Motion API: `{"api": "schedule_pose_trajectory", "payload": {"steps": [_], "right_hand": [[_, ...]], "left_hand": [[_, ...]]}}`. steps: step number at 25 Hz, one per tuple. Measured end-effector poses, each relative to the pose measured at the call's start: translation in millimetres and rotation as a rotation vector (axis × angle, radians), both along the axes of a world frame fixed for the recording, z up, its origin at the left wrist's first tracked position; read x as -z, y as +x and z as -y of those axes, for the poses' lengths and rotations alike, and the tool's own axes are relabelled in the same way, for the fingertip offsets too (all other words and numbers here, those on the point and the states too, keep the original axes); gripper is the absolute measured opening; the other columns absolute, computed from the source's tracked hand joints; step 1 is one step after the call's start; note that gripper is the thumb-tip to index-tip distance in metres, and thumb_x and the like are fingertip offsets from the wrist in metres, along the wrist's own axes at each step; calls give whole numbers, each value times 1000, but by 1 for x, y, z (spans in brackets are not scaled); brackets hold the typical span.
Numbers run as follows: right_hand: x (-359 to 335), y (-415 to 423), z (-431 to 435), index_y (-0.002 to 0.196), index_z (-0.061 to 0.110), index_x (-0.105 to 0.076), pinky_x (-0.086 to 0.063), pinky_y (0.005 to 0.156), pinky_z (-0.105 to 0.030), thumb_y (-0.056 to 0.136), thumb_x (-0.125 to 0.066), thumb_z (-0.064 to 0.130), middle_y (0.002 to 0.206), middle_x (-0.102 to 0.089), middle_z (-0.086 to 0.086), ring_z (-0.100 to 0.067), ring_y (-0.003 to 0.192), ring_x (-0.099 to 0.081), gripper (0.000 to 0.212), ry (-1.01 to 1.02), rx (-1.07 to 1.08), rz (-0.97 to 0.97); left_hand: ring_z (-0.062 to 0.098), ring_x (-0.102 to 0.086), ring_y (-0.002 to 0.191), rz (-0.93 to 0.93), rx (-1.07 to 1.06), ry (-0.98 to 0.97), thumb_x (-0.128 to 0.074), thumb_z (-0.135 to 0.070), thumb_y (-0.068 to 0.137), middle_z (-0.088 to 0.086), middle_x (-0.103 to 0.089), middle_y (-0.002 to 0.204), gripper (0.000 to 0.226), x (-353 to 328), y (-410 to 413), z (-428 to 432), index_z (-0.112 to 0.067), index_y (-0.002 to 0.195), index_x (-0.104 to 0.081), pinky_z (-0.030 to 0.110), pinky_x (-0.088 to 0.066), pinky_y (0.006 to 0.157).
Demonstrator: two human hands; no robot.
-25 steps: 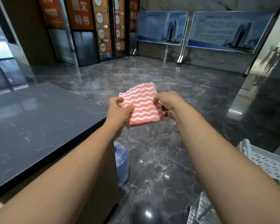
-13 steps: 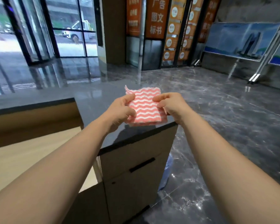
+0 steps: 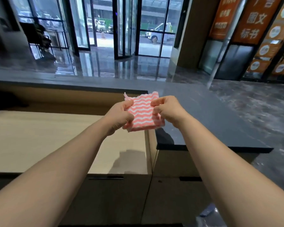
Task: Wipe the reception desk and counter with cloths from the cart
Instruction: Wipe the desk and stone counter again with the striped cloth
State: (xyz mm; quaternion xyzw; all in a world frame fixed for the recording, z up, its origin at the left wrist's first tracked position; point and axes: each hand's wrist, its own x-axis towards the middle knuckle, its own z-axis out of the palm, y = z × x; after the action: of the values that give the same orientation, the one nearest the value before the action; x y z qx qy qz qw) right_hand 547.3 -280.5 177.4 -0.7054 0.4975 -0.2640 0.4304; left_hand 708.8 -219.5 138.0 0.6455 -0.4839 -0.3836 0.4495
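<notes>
since half a second ago the view has swung left, so both hands and the cloth now hang above the spot where the light desk meets the dark counter, not above the counter's near end; the grip looks unchanged.

left hand (image 3: 120,115) pinches the left edge of the cloth (image 3: 143,112), thumb on top and fingers curled beneath. right hand (image 3: 166,110) pinches the right edge the same way, knuckles bent. the cloth is a folded square with pink and white wavy stripes, held fairly flat between the two hands in the air, touching no surface. its far left corner sticks up a little.

below and to the left lies the pale wood desk (image 3: 39,138), where the shadow of an arm falls near its right end. to the right, and higher, runs the dark glossy counter (image 3: 211,122), its near end just right of the cloth. under both are brown cabinet fronts (image 3: 118,202) with dark slot handles. near the lower right edge a blue bottle (image 3: 208,212) shows, blurred. farther off spreads a shiny marble floor (image 3: 261,104), with glass doors (image 3: 121,30) at the far side and orange signs (image 3: 256,22) at far right.
</notes>
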Motion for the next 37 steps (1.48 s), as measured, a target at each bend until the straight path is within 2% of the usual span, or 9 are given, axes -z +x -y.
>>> {"api": "schedule_pose_trajectory", "payload": {"steps": [6,12,18,21,24,28,31,34,37], "right_hand": [[55,94,6,110,11,-69,-56,89,-43,86,-56,-3,116,-62,-6,-23,104,-60,31,-64,-130,-218],[92,174,39,122,16,-63,-56,89,-41,89,-53,2,118,-62,-5,-25,102,-61,37,-77,-137,-396],[115,228,79,128,18,-61,-55,90,-41,92,-47,5,122,-62,-7,-27,104,-61,40,-103,-91,-570],[133,247,96,122,18,-62,-57,84,-38,93,-51,10,118,-62,-7,-25,97,-62,33,-102,-84,-636],[156,259,113,120,20,-62,-55,75,-32,91,-54,13,118,-58,-6,-25,92,-60,31,-134,-86,-698],[196,267,133,132,22,-48,-53,82,-31,94,-55,24,126,-51,-3,-22,103,-57,39,-211,-97,-758],[226,267,151,125,23,-48,-52,86,-38,99,-40,38,120,-56,-1,-21,101,-57,30,-340,-134,-777],[248,262,163,126,26,-54,-42,97,-37,97,-43,40,132,-47,-3,-24,116,-45,34,-213,-175,-857],[259,259,169,126,27,-59,-33,103,-34,94,-52,37,146,-35,-5,-26,130,-32,34,-276,-120,-871]], "left_hand": [[18,-55,77,100,-93,102,-47,10,76,9,-59,116,76,37,84,-13,-15,148,-34,26,-38,48],[16,-49,60,188,12,192,-46,9,71,4,-53,77,49,76,164,26,-8,116,-54,26,-36,47],[16,-54,69,312,156,171,-52,1,70,8,-55,89,25,92,224,80,-13,90,-52,27,-44,49],[19,-58,91,411,214,171,-57,-9,73,5,-47,120,54,111,241,103,-20,124,-47,36,-59,70],[17,-53,106,438,220,195,-59,-11,82,1,-34,135,80,134,249,121,-25,151,-19,34,-57,86],[15,-47,118,383,216,220,-59,-8,87,-6,-23,144,85,172,256,144,-26,153,-9,26,-53,89],[19,-42,129,419,213,223,-59,-10,85,-14,-8,153,82,201,261,163,-24,152,-14,33,-51,96],[26,-20,144,610,214,299,-60,-25,86,-5,11,161,82,220,267,173,-29,153,-13,42,-29,113],[23,-6,148,697,168,333,-55,-35,90,3,8,162,79,226,280,172,-30,153,-9,40,-12,115]]}}
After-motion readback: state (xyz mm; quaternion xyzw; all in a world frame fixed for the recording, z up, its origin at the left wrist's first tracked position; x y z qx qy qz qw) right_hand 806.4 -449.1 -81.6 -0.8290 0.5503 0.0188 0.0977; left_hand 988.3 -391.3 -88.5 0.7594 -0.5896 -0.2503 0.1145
